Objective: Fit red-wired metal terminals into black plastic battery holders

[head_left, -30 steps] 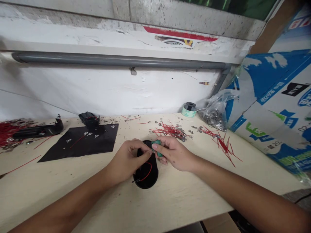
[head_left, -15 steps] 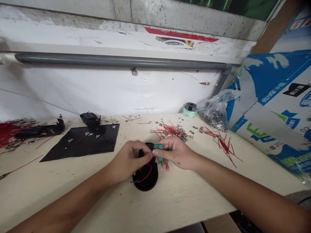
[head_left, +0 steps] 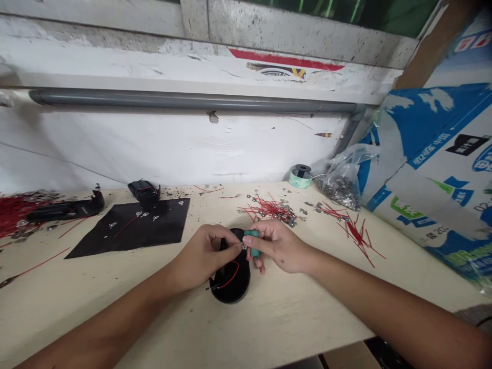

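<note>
A black plastic housing point(head_left: 234, 294), round at its near end, lies on the table below both hands. A red wire point(head_left: 231, 280) curves across its inside to a small metal end at its left rim. My left hand point(head_left: 203, 253) is closed over the housing, thumb and forefinger pinching a small metal contact piece point(head_left: 244, 247). Closed around a short green ridged handle point(head_left: 252, 244), my right hand point(head_left: 284, 247) meets the left at the fingertips. The handle's other end is hidden, and its kind cannot be made out.
Red wires with metal tabs point(head_left: 271, 209) lie behind my right hand, more point(head_left: 357, 233) farther right. At left are a black sheet point(head_left: 154, 230), black housings point(head_left: 144, 190) and a red wire heap point(head_left: 17, 210). A tape roll point(head_left: 300, 177) and bag of metal parts point(head_left: 340, 187) stand at the back.
The view has shifted very slightly. Both hands stay over the housing, and the green handle has turned or tilted a little in my right hand.
</note>
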Demonstrator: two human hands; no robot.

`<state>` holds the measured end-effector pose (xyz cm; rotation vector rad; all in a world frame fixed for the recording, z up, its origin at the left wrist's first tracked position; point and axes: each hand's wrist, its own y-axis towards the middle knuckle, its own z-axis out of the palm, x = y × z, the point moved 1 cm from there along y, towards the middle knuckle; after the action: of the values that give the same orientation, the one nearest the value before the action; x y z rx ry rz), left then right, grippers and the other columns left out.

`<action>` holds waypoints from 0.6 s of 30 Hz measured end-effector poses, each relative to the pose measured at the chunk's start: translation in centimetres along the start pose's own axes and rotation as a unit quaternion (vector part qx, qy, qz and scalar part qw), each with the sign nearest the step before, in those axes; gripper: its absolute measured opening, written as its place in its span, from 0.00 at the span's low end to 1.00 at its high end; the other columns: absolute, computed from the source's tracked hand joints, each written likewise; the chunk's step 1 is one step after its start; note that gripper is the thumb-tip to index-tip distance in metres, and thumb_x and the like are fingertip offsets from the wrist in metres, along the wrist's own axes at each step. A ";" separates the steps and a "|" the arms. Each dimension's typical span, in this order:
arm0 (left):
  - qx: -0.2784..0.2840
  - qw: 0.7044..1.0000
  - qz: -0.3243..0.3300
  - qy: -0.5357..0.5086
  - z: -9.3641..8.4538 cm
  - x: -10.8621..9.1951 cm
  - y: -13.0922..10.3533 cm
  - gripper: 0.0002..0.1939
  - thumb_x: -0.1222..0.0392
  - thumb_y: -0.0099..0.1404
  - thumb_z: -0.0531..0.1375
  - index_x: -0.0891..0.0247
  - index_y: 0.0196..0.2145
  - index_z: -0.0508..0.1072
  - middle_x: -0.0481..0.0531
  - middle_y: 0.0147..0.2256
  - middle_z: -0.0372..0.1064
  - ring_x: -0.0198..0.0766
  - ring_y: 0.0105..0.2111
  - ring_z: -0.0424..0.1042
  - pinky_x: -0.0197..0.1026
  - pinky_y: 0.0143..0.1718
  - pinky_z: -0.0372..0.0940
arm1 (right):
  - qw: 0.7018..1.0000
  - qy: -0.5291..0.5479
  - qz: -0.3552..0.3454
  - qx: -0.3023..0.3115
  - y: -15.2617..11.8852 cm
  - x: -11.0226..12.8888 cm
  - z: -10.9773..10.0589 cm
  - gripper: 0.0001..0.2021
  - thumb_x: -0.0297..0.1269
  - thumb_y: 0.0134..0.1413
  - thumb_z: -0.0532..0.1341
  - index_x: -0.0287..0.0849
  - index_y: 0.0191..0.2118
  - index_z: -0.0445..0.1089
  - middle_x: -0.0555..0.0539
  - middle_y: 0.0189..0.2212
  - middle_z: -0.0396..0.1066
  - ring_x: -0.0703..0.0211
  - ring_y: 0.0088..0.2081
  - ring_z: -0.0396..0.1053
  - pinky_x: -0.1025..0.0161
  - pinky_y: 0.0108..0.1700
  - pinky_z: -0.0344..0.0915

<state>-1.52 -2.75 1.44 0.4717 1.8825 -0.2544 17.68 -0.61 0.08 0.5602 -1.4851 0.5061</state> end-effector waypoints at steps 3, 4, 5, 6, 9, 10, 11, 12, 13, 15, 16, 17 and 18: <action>0.005 1.000 0.000 0.004 0.0 0.0 0.0 0.15 0.51 0.65 0.61 0.66 0.32 0.80 0.51 0.26 0.71 0.28 0.19 0.59 0.30 0.16 0.53 | 1.000 -0.008 -0.006 -0.020 0.0 -0.1 0.2 0.17 0.48 0.57 0.66 0.38 0.29 0.68 0.51 0.22 0.70 0.69 0.18 0.64 0.70 0.19 0.65; 0.005 1.000 0.002 0.006 0.0 0.0 0.0 0.16 0.51 0.65 0.61 0.66 0.32 0.80 0.52 0.27 0.72 0.28 0.19 0.60 0.30 0.16 0.53 | 1.000 -0.009 -0.008 -0.026 0.0 -0.2 0.2 0.17 0.48 0.57 0.66 0.38 0.29 0.68 0.51 0.22 0.70 0.70 0.17 0.64 0.71 0.19 0.63; 0.005 1.000 0.004 0.007 0.1 0.0 0.0 0.16 0.51 0.65 0.61 0.66 0.32 0.80 0.52 0.28 0.73 0.28 0.20 0.62 0.30 0.16 0.54 | 0.999 -0.008 -0.009 -0.030 0.0 -0.3 0.2 0.17 0.48 0.57 0.66 0.38 0.30 0.68 0.51 0.22 0.70 0.70 0.17 0.63 0.71 0.19 0.62; 0.004 1.000 0.007 0.008 0.1 0.0 0.0 0.16 0.51 0.64 0.61 0.66 0.32 0.80 0.53 0.28 0.73 0.29 0.20 0.63 0.30 0.17 0.55 | 0.999 -0.005 -0.010 -0.032 0.0 -0.4 0.1 0.16 0.48 0.56 0.66 0.38 0.30 0.68 0.51 0.22 0.69 0.70 0.17 0.63 0.71 0.19 0.62; 0.006 1.000 0.005 0.006 0.1 0.1 0.0 0.15 0.50 0.64 0.61 0.66 0.33 0.80 0.53 0.28 0.73 0.29 0.20 0.63 0.30 0.17 0.56 | 0.999 -0.001 -0.015 -0.031 -0.1 -0.5 0.1 0.15 0.47 0.57 0.66 0.39 0.31 0.69 0.52 0.22 0.69 0.70 0.18 0.63 0.70 0.20 0.63; 0.009 1.000 0.000 0.004 0.0 0.2 0.0 0.16 0.50 0.65 0.61 0.66 0.33 0.80 0.52 0.27 0.73 0.28 0.19 0.61 0.30 0.17 0.56 | 0.999 -0.003 -0.016 -0.032 -0.1 -0.5 0.1 0.15 0.47 0.57 0.66 0.39 0.31 0.69 0.51 0.22 0.69 0.69 0.18 0.64 0.70 0.20 0.63; 0.010 1.000 -0.007 0.002 0.0 0.2 0.1 0.16 0.50 0.65 0.61 0.67 0.33 0.80 0.52 0.27 0.72 0.27 0.18 0.60 0.30 0.16 0.55 | 0.999 -0.008 -0.019 -0.035 -0.1 -0.4 0.1 0.15 0.47 0.57 0.66 0.38 0.31 0.69 0.51 0.22 0.70 0.69 0.19 0.64 0.70 0.20 0.64; 0.009 1.000 -0.016 -0.001 -0.1 0.2 0.1 0.16 0.49 0.65 0.61 0.67 0.33 0.80 0.51 0.25 0.71 0.27 0.17 0.58 0.30 0.15 0.53 | 0.999 -0.016 -0.023 -0.037 -0.1 -0.3 0.2 0.16 0.47 0.58 0.66 0.38 0.30 0.69 0.50 0.23 0.70 0.68 0.19 0.65 0.70 0.20 0.64; 0.006 1.000 -0.024 -0.005 -0.1 0.2 0.1 0.17 0.49 0.65 0.61 0.67 0.33 0.79 0.50 0.24 0.70 0.26 0.17 0.57 0.29 0.14 0.53 | 0.999 -0.023 -0.026 -0.039 -0.1 -0.2 0.2 0.16 0.47 0.58 0.65 0.38 0.30 0.69 0.49 0.23 0.70 0.68 0.19 0.65 0.69 0.19 0.64; -0.008 0.999 -0.039 -0.016 -0.3 0.0 0.2 0.17 0.48 0.64 0.62 0.67 0.32 0.79 0.47 0.21 0.67 0.25 0.16 0.56 0.28 0.14 0.52 | 0.997 -0.029 -0.032 -0.056 -0.1 -0.1 0.2 0.14 0.46 0.60 0.64 0.38 0.34 0.70 0.49 0.25 0.69 0.67 0.19 0.66 0.69 0.19 0.64; -0.016 0.999 -0.046 -0.022 -0.3 -0.1 0.3 0.17 0.48 0.64 0.62 0.67 0.32 0.78 0.46 0.19 0.65 0.25 0.15 0.56 0.28 0.13 0.52 | 0.996 -0.026 -0.036 -0.075 -0.1 0.0 0.2 0.13 0.45 0.60 0.64 0.39 0.39 0.70 0.50 0.25 0.69 0.66 0.19 0.66 0.68 0.19 0.64; -0.023 0.998 -0.052 -0.029 -0.4 -0.2 0.3 0.16 0.48 0.64 0.63 0.67 0.31 0.78 0.44 0.18 0.63 0.25 0.15 0.56 0.28 0.13 0.52 | 0.994 -0.021 -0.042 -0.097 -0.1 0.1 0.1 0.14 0.44 0.60 0.63 0.40 0.46 0.68 0.51 0.26 0.69 0.65 0.19 0.66 0.67 0.19 0.64; -0.031 0.997 -0.057 -0.035 -0.4 -0.3 0.3 0.16 0.49 0.63 0.63 0.67 0.31 0.78 0.43 0.17 0.61 0.26 0.14 0.56 0.28 0.13 0.52 | 0.992 -0.015 -0.047 -0.119 -0.1 0.1 0.0 0.16 0.43 0.61 0.62 0.42 0.51 0.64 0.52 0.28 0.69 0.65 0.19 0.67 0.66 0.19 0.65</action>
<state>-1.59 -2.38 1.91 0.3103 1.8452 -0.2849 17.78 -0.68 0.22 0.4482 -1.5155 0.2431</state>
